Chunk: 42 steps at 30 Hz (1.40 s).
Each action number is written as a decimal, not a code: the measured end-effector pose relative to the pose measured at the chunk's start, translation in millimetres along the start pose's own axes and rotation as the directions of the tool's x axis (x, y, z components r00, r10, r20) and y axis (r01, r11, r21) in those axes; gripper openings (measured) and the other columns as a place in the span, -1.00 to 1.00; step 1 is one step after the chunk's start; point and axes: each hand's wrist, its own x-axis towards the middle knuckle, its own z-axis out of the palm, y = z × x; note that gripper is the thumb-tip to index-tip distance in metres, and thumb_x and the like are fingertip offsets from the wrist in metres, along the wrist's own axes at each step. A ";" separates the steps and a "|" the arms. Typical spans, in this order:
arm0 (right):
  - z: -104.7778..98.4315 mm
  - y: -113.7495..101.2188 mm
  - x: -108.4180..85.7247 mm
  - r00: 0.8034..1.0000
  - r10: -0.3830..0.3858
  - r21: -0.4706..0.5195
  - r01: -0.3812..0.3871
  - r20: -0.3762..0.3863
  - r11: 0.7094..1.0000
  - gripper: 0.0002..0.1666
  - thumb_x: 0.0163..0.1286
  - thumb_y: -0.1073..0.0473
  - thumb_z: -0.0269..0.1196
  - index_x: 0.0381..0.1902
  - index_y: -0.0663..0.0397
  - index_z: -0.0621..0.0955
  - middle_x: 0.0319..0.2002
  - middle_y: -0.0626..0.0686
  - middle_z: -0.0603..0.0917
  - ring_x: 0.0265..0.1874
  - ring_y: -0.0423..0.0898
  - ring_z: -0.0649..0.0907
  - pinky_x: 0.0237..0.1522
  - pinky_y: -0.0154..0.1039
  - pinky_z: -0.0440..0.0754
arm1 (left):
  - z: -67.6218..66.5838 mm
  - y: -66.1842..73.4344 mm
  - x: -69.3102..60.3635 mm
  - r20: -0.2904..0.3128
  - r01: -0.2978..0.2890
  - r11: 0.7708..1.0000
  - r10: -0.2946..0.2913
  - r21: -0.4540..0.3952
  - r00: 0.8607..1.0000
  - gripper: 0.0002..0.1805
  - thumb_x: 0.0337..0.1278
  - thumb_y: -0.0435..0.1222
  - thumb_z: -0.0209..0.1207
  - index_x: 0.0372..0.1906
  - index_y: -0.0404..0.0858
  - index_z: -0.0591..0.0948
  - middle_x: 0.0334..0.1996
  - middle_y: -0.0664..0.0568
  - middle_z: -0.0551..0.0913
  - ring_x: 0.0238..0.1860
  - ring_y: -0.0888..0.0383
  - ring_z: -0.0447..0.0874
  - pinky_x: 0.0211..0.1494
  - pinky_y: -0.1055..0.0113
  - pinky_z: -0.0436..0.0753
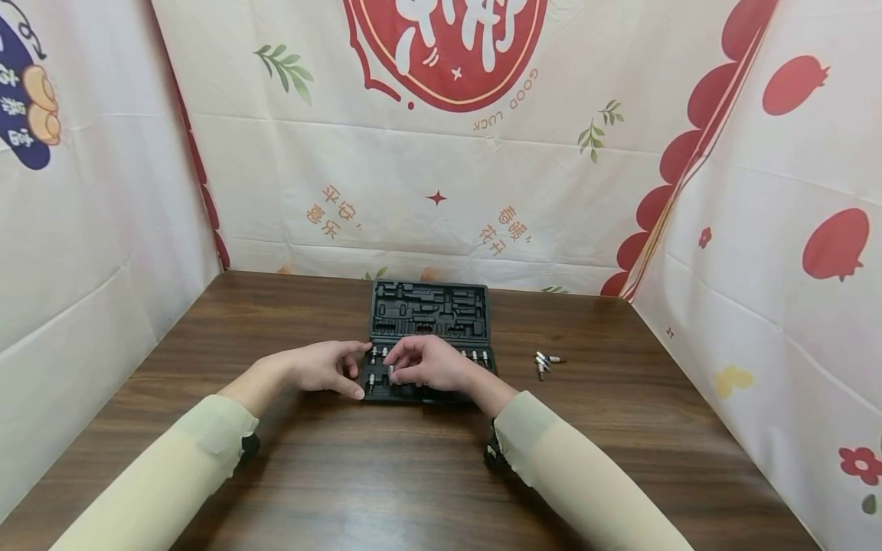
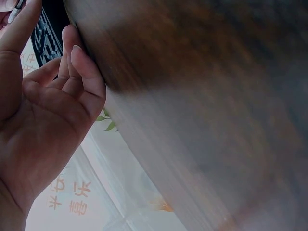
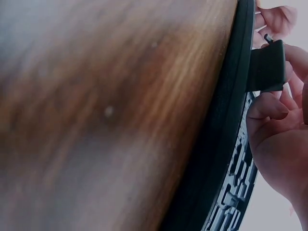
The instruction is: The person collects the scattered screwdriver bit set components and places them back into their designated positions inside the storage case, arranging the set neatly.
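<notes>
A black plastic tool case (image 1: 380, 334) lies unfolded on the table, its lid with moulded recesses leaning back. Small silver socket bits (image 1: 372, 380) stand in slots of its front half; others (image 1: 475, 357) show past the right wrist. My right hand (image 1: 430, 363) is over the tray, pinching a small silver socket bit (image 1: 391, 370) between thumb and fingertips. At the case's left edge, my left hand (image 1: 320, 367) rests with thumb by the front corner and index finger near the hinge. Its other fingers bend loosely, as the left wrist view shows. Part of the tray is hidden under my right hand.
Several loose silver bits (image 1: 542, 363) lie in a small heap on the brown wooden table (image 1: 331, 467), right of the case. A black tab (image 3: 267, 67) sticks out from the case's front edge. Printed cloth (image 1: 427, 161) hangs behind and along both sides.
</notes>
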 end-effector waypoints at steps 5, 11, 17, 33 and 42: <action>2.5 0.3 3.7 1.000 -0.002 -0.015 0.002 0.009 1.000 -0.77 0.48 0.20 0.50 0.05 0.00 0.79 -0.18 -0.08 0.83 -0.29 -0.21 0.70 -0.31 -0.28 0.66 | -0.1 0.2 0.2 0.001 0.002 1.000 -0.002 -0.004 1.000 0.05 0.31 -0.11 0.55 0.71 -0.39 0.25 -0.12 -0.01 0.65 -0.13 0.13 0.55 0.00 0.22 0.50; 4.7 1.7 9.1 1.000 -0.014 -0.074 0.015 0.018 0.997 -0.82 0.44 0.23 0.53 -0.06 -0.08 0.79 -0.22 -0.11 0.81 -0.26 -0.22 0.70 -0.24 -0.31 0.66 | -0.6 2.4 -1.3 0.003 0.010 1.000 -0.010 0.007 1.000 0.05 0.30 -0.10 0.55 0.70 -0.38 0.26 -0.10 -0.02 0.65 -0.12 0.13 0.55 0.01 0.22 0.51; 7.3 -2.0 12.3 0.999 -0.012 -0.168 0.017 0.031 0.986 -0.86 0.44 0.16 0.54 -0.10 -0.16 0.81 -0.22 -0.15 0.80 -0.22 -0.24 0.71 -0.15 -0.30 0.66 | -1.3 3.4 -1.8 0.010 0.010 1.000 -0.010 0.017 1.000 0.04 0.32 -0.08 0.53 0.71 -0.37 0.26 -0.08 -0.01 0.65 -0.11 0.13 0.56 0.03 0.22 0.51; 9.1 -2.6 17.5 0.999 0.036 -0.232 -0.029 0.026 0.972 -0.83 0.45 0.17 0.53 -0.04 -0.14 0.82 -0.27 -0.15 0.74 -0.27 -0.24 0.63 -0.10 -0.30 0.58 | -0.5 2.2 -0.3 0.001 0.007 1.000 -0.007 0.005 1.000 0.05 0.30 -0.10 0.55 0.70 -0.38 0.26 -0.10 -0.02 0.66 -0.10 0.12 0.56 0.04 0.22 0.51; 11.3 -6.4 17.6 0.999 0.044 -0.270 -0.034 0.032 0.962 -0.84 0.41 0.13 0.57 -0.14 -0.15 0.77 -0.26 -0.15 0.71 -0.25 -0.22 0.61 -0.12 -0.29 0.58 | -0.4 3.0 -2.0 -0.002 0.007 1.000 -0.007 0.009 1.000 0.04 0.30 -0.11 0.55 0.70 -0.39 0.27 -0.09 -0.03 0.66 -0.11 0.13 0.56 0.03 0.22 0.52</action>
